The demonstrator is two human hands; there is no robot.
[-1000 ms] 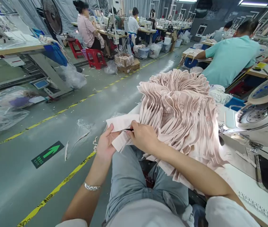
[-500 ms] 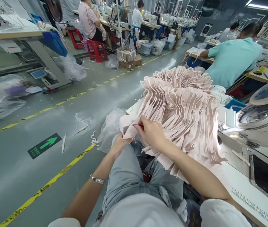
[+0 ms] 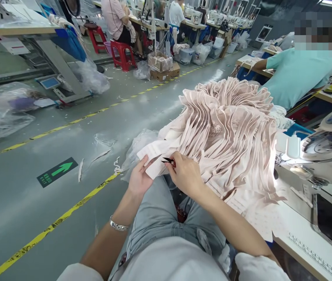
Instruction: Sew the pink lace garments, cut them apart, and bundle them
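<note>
A large heap of pale pink fabric pieces [image 3: 227, 128], layered in many folds, covers the near end of the sewing table and hangs over its edge toward my lap. My left hand [image 3: 140, 176] pinches the end of one pale fabric strip [image 3: 155, 167] at the heap's left side. Close beside it, my right hand [image 3: 185, 171] grips small dark thread snips [image 3: 168, 160], their pointed blades apart and directed left at the strip. The handles are mostly hidden in my fingers.
At the right stand a white sewing machine [image 3: 326, 150] and a phone [image 3: 329, 220] on the table. A co-worker in a turquoise shirt [image 3: 300, 76] sits ahead. Clear plastic bags [image 3: 141, 146] lie left of my knees. Red stools [image 3: 123, 54] stand across the taped aisle.
My left hand has turned and shifted slightly left and down, spreading the strip out. The snips' blades now show openly beyond my right fingers. Fabric at the heap's near edge has shifted rightward.
</note>
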